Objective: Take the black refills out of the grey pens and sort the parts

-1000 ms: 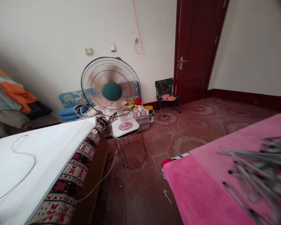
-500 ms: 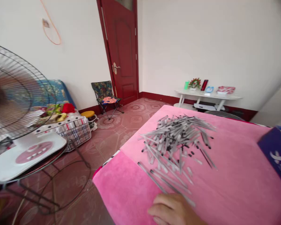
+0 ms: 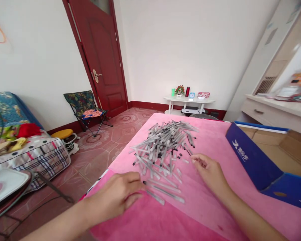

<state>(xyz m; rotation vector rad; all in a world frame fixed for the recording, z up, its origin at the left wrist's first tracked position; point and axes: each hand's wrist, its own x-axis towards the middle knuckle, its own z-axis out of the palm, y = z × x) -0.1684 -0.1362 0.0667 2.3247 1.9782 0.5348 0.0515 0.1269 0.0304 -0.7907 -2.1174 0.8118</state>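
Observation:
A heap of several grey pen barrels with black tips (image 3: pixel 164 142) lies on a pink cloth (image 3: pixel 215 140) covering the table. My left hand (image 3: pixel 115 195) rests on the cloth at the heap's near left edge, fingers curled, its fingertips touching a loose pen (image 3: pixel 155 197). My right hand (image 3: pixel 208 170) lies to the right of the heap, its fingers pinched on a small pale piece that I cannot make out. Small black caps (image 3: pixel 179 155) are scattered between the heap and my right hand.
An open blue cardboard box (image 3: pixel 256 160) sits on the table's right side. Left of the table are tiled floor, a folding chair (image 3: pixel 84 107), a checked bag (image 3: pixel 40 155) and a fan base (image 3: pixel 2 182). A red door (image 3: pixel 100 57) and white side table (image 3: pixel 189 102) stand behind.
The view has swung right from the fan to the table. Both my hands have come into view at the pen heap; half a second ago only one hand showed.

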